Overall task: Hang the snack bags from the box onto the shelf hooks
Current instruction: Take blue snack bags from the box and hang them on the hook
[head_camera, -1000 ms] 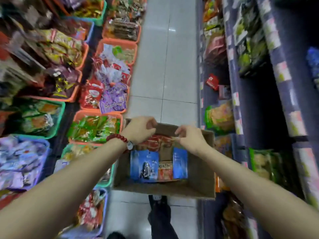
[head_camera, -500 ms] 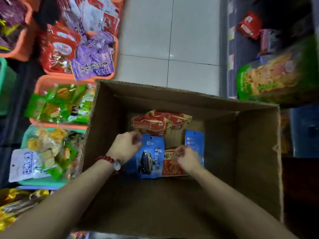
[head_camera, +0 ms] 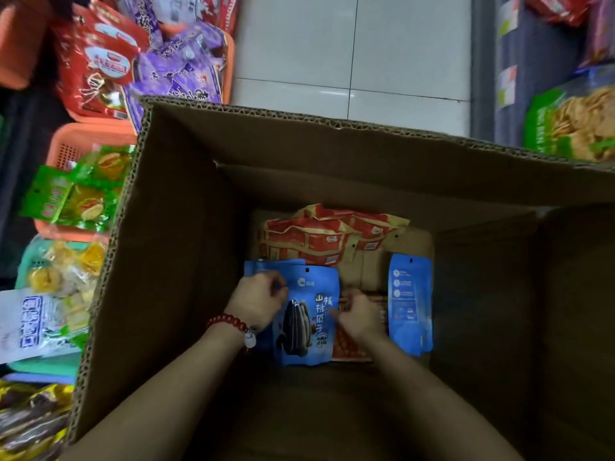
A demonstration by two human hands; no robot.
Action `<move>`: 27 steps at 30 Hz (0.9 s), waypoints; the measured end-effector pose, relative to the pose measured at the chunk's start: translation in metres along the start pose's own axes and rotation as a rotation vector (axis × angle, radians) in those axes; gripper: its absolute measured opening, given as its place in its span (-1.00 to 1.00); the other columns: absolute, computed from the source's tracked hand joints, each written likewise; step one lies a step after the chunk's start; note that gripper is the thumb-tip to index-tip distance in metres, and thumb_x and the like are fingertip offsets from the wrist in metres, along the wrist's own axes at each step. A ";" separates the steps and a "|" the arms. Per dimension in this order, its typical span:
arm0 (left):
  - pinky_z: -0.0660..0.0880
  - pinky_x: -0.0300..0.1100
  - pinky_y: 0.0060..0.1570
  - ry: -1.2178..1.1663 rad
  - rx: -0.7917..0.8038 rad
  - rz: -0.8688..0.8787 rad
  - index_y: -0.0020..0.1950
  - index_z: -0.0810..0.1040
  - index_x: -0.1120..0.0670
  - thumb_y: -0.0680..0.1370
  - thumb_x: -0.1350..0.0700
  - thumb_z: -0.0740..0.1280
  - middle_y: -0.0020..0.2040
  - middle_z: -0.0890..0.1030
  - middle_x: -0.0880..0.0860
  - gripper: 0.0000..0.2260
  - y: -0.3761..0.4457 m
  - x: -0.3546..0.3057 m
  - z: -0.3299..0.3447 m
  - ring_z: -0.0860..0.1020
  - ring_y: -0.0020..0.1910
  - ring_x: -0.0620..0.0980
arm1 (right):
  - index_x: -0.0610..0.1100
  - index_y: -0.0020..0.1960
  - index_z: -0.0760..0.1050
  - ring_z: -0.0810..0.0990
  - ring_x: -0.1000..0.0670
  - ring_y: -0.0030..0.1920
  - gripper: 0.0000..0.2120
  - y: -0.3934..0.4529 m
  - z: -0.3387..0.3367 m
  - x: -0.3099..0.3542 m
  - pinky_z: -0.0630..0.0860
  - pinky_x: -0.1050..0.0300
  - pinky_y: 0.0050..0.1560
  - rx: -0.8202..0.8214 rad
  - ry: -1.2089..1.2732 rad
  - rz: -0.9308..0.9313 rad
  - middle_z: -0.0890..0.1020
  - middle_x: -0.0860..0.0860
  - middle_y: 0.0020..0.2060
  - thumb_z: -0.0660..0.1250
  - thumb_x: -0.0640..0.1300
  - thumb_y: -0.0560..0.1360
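Item: cardboard box [head_camera: 173, 261], corrugated, brown, top open, deep-walled; set on tiled floor [head_camera: 332, 61] in the aisle, presumably for reach from above.

Contents, bottom of box: blue snack bag [head_camera: 309, 327], flat glossy pouch with dark seed print and punched hang hole at top, lying face up over other blue pouches at left; second blue bag [head_camera: 410, 304], narrow view, back side up, just beside the right wall; red-and-yellow bags [head_camera: 319, 237], crinkled film, heaped toward the far wall; orange-red bag [head_camera: 352, 347] partly covered under the right hand.

Left hand [head_camera: 258, 302]: red bead bracelet [head_camera: 229, 322] at wrist, fingers curled and pinching the upper left edge of the blue snack bag near the hang hole, likely to lift from the end that goes onto a hook.

Right hand [head_camera: 361, 316]: fingers bent, pressed at the bag's right edge; actual pinch cannot be told, slight blur.

Surroundings: orange basket [head_camera: 66, 151] and others at left with green, purple, red packets; green chip bag [head_camera: 572, 124] on shelving at right. Hooks not in view.

Status, judged: picking stage; nothing from this box hung yet.
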State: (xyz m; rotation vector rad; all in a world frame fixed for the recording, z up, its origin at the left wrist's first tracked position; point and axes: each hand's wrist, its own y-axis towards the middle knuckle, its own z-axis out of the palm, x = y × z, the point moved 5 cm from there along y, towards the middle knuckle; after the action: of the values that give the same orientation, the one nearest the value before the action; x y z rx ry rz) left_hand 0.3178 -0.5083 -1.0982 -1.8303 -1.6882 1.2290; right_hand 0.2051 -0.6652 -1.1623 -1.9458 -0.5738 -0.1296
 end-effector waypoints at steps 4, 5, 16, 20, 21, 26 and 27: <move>0.50 -0.21 -0.07 0.050 0.025 -0.024 0.15 0.53 0.04 0.57 0.05 0.24 0.02 0.59 0.05 -0.80 0.014 0.019 0.013 0.57 -0.04 -0.02 | -0.23 0.25 0.43 0.57 -0.15 0.13 -0.55 0.019 0.013 -0.010 0.44 0.15 -0.04 -0.026 0.075 0.051 0.60 -0.16 0.14 0.44 -0.07 0.46; 0.52 -0.19 -0.06 0.051 0.028 -0.030 0.15 0.52 0.04 0.57 0.05 0.24 0.01 0.58 0.04 -0.81 0.016 0.023 0.017 0.57 -0.03 -0.02 | -0.24 0.24 0.43 0.58 -0.16 0.11 -0.54 0.023 0.017 -0.012 0.45 0.13 -0.05 -0.037 0.100 0.059 0.61 -0.17 0.12 0.45 -0.05 0.45; 0.50 -0.20 -0.09 0.042 0.027 -0.018 0.06 0.54 0.03 0.57 0.09 0.25 -0.05 0.59 0.01 -0.87 0.022 0.039 0.041 0.54 -0.10 -0.06 | 0.05 -0.12 0.41 0.67 -0.10 -0.06 -0.64 0.031 0.045 -0.015 0.61 -0.12 0.04 0.024 0.534 0.072 0.65 -0.04 -0.09 0.55 -0.25 0.32; 0.52 -0.15 -0.02 0.043 0.027 -0.027 0.10 0.53 0.05 0.57 0.07 0.24 0.00 0.58 0.03 -0.84 0.019 0.040 0.034 0.56 -0.04 -0.03 | -0.14 -0.04 0.55 0.69 -0.10 -0.16 -0.78 0.023 0.058 -0.008 0.64 -0.09 -0.02 0.184 0.568 0.101 0.69 -0.10 -0.13 0.49 -0.31 0.38; 0.52 -0.15 -0.01 0.043 0.023 -0.022 0.09 0.54 0.05 0.56 0.07 0.24 0.02 0.58 0.04 -0.84 0.016 0.039 0.031 0.56 -0.03 -0.02 | -0.19 -0.02 0.57 0.69 -0.12 -0.15 -0.82 0.019 0.059 -0.006 0.63 -0.10 -0.01 0.188 0.544 0.095 0.69 -0.13 -0.11 0.47 -0.31 0.40; 0.51 -0.15 -0.02 0.029 0.005 -0.001 0.06 0.55 0.04 0.56 0.06 0.25 0.04 0.57 0.04 -0.86 -0.008 0.029 0.012 0.55 -0.02 -0.02 | -0.09 0.08 0.55 0.66 -0.07 -0.03 -0.81 -0.015 0.047 0.012 0.62 -0.06 0.03 0.219 0.486 0.015 0.68 -0.04 -0.04 0.39 -0.25 0.49; 0.51 -0.15 -0.02 0.021 0.000 0.000 0.06 0.55 0.04 0.56 0.07 0.25 0.04 0.57 0.04 -0.86 -0.015 0.025 0.007 0.55 -0.03 -0.02 | -0.08 0.07 0.53 0.66 -0.06 -0.03 -0.82 -0.025 0.039 0.017 0.61 -0.05 0.03 0.221 0.504 0.004 0.67 -0.04 -0.04 0.37 -0.26 0.50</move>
State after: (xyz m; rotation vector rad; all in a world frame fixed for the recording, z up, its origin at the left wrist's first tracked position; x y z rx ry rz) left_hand 0.3010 -0.4831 -1.0994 -1.8369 -1.6772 1.2057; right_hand 0.2021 -0.6168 -1.1530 -1.6162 -0.2361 -0.5161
